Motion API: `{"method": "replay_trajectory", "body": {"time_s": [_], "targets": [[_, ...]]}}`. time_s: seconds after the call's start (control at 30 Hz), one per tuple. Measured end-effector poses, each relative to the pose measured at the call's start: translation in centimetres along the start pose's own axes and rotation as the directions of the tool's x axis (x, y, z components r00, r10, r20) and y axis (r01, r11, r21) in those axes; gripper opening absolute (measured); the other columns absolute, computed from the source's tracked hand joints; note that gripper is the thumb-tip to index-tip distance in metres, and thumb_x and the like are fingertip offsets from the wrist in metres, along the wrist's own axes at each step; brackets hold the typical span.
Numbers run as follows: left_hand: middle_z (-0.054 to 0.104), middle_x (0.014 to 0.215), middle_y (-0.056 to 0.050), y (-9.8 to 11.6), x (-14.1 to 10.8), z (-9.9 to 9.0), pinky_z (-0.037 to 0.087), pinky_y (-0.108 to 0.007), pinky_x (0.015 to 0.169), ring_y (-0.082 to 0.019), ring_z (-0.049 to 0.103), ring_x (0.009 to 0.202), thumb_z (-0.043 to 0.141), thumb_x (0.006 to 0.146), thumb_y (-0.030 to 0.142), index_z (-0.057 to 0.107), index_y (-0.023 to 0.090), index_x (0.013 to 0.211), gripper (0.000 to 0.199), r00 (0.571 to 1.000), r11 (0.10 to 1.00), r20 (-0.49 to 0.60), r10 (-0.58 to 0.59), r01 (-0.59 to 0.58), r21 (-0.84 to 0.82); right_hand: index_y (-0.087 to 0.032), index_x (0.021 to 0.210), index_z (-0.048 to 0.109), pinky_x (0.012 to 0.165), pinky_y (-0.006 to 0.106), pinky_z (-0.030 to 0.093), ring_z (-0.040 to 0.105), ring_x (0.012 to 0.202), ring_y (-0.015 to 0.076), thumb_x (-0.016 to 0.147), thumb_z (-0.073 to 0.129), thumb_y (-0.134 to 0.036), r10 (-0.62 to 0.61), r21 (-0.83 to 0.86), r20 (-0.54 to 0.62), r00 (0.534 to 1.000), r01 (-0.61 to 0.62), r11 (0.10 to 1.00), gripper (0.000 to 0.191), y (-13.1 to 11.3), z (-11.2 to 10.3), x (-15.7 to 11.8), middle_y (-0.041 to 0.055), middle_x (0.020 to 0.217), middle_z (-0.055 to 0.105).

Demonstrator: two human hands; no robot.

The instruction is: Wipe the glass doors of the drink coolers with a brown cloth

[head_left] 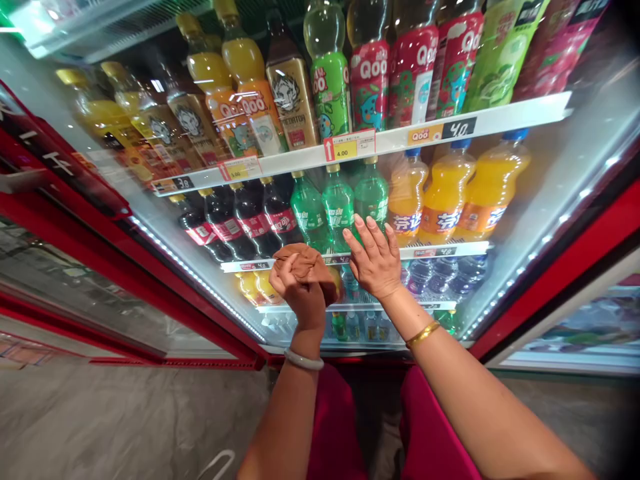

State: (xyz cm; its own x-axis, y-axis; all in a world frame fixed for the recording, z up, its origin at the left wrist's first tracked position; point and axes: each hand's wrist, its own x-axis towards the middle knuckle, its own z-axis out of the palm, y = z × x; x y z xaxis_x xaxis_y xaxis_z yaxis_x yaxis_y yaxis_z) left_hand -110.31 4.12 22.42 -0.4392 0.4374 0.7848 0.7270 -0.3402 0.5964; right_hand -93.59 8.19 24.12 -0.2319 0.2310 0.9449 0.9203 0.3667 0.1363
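Observation:
My left hand (295, 287) is closed on a folded brown cloth (307, 267), held in front of the shelf edge with the dark cola bottles (250, 220). Fingers stretched out and a little apart, my right hand (374, 260) is in front of the green soda bottles (340, 203). Its fingertips overlap the lower part of the rightmost green bottle; whether they touch it I cannot tell. To the right of that hand stand orange soda bottles (447, 193) with blue caps. A white shelf strip (425, 252) with price tags runs behind both hands.
Above is a shelf strip (285, 162) bearing juice and Qoo bottles (370, 73). Lower shelves hold water bottles (443, 275) and yellow drinks. A red-framed door (125, 280) stands at the left, a red cooler frame (555, 287) at the right. Grey floor (125, 420) lies below.

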Motion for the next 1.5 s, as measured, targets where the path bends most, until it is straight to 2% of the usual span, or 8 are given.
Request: {"method": "replay_trajectory", "body": {"time_s": [0.07, 0.27, 0.53, 0.8, 1.0, 1.13, 1.23, 1.5], "targets": [[0.045, 0.137, -0.014, -0.7, -0.5, 0.4, 0.035, -0.051, 0.121, -0.029, 0.045, 0.137, 0.062, 0.086, 0.015, 0.058, 0.021, 0.13, 0.045, 1.0, 1.0, -0.003, 0.016, -0.016, 0.025, -0.026, 0.164, 0.019, 0.135, 0.044, 0.008, 0.015, 0.161, 0.0183, 0.097, 0.054, -0.029, -0.004, 0.013, -0.023, 1.0, 0.004, 1.0, 0.076, 0.0, 0.0, 0.0, 0.0035, 0.168, 0.032], [0.051, 0.131, -0.013, -2.9, -7.4, 1.0, 0.048, -0.048, 0.107, -0.029, 0.054, 0.124, 0.061, 0.086, 0.014, 0.067, 0.023, 0.121, 0.036, 0.974, 0.994, 0.215, 0.073, -0.088, 0.059, -0.029, 0.165, 0.014, 0.134, 0.047, 0.012, 0.021, 0.16, 0.0198, 0.097, 0.052, -0.028, 0.014, 0.035, 0.011, 1.0, -0.014, 0.999, 0.078, -0.1, 0.0, -0.2, 0.0026, 0.168, 0.031], [0.045, 0.138, -0.013, -1.7, -0.7, -0.3, 0.039, -0.051, 0.117, -0.029, 0.047, 0.135, 0.061, 0.081, 0.007, 0.06, 0.023, 0.125, 0.046, 0.998, 0.996, 0.05, 0.035, -0.039, 0.079, -0.025, 0.164, 0.02, 0.135, 0.045, 0.009, 0.01, 0.162, 0.0183, 0.096, 0.057, -0.028, -0.019, 0.034, -0.015, 1.0, 0.02, 0.999, 0.077, 0.0, -0.2, 0.2, 0.0037, 0.17, 0.027], [0.044, 0.136, -0.014, -1.3, -2.2, -0.2, 0.04, -0.05, 0.116, -0.029, 0.045, 0.136, 0.06, 0.084, 0.007, 0.06, 0.022, 0.124, 0.044, 0.983, 0.993, 0.158, 0.095, -0.105, 0.055, -0.03, 0.16, 0.034, 0.133, 0.047, 0.012, 0.02, 0.16, 0.0196, 0.094, 0.057, -0.025, 0.225, -0.018, -0.013, 0.974, -0.226, 0.974, 0.07, -5.8, 2.8, -6.0, 0.0056, 0.159, 0.049], [0.05, 0.126, -0.012, -4.4, -2.6, -1.7, 0.047, -0.049, 0.108, -0.029, 0.053, 0.121, 0.071, 0.087, 0.024, 0.069, 0.025, 0.113, 0.027, 0.892, 0.952, 0.37, 0.26, -0.3, 0.055, -0.034, 0.156, 0.042, 0.132, 0.049, 0.014, 0.026, 0.158, 0.0225, 0.09, 0.06, -0.025, 0.254, 0.045, 0.006, 0.967, -0.254, 0.966, 0.069, -6.3, 4.4, -8.5, 0.0061, 0.158, 0.05], [0.049, 0.129, -0.012, -5.4, 0.5, -2.5, 0.044, -0.047, 0.113, -0.027, 0.052, 0.125, 0.068, 0.086, 0.019, 0.066, 0.024, 0.119, 0.033, 0.99, 0.993, 0.108, 0.086, -0.094, 0.077, -0.036, 0.157, 0.039, 0.133, 0.047, 0.012, 0.023, 0.159, 0.0195, 0.089, 0.06, -0.023, 0.232, 0.024, 0.009, 0.973, -0.232, 0.972, 0.071, -6.0, 4.3, -8.5, 0.0032, 0.16, 0.048], [0.05, 0.128, -0.012, -4.8, 1.4, -2.0, 0.04, -0.048, 0.117, -0.027, 0.05, 0.13, 0.066, 0.083, 0.014, 0.061, 0.021, 0.122, 0.04, 0.996, 0.995, -0.072, -0.06, 0.065, 0.074, -0.035, 0.157, 0.039, 0.133, 0.046, 0.01, 0.019, 0.16, 0.0186, 0.09, 0.059, -0.023, 0.217, 0.011, 0.0, 0.976, -0.217, 0.976, 0.07, -6.0, 4.3, -8.6, 0.0031, 0.161, 0.046], [0.051, 0.127, -0.014, -1.0, -5.1, 0.3, 0.045, -0.052, 0.113, -0.029, 0.052, 0.127, 0.061, 0.08, 0.007, 0.058, 0.022, 0.116, 0.038, 0.973, 0.994, 0.208, -0.103, 0.106, -0.005, -0.033, 0.147, 0.053, 0.133, 0.043, 0.014, 0.028, 0.157, 0.0184, 0.095, 0.057, -0.027, 0.198, 0.018, 0.044, 0.979, -0.199, 0.98, 0.053, -5.7, 2.8, -7.8, 0.0042, 0.155, 0.054]]}}
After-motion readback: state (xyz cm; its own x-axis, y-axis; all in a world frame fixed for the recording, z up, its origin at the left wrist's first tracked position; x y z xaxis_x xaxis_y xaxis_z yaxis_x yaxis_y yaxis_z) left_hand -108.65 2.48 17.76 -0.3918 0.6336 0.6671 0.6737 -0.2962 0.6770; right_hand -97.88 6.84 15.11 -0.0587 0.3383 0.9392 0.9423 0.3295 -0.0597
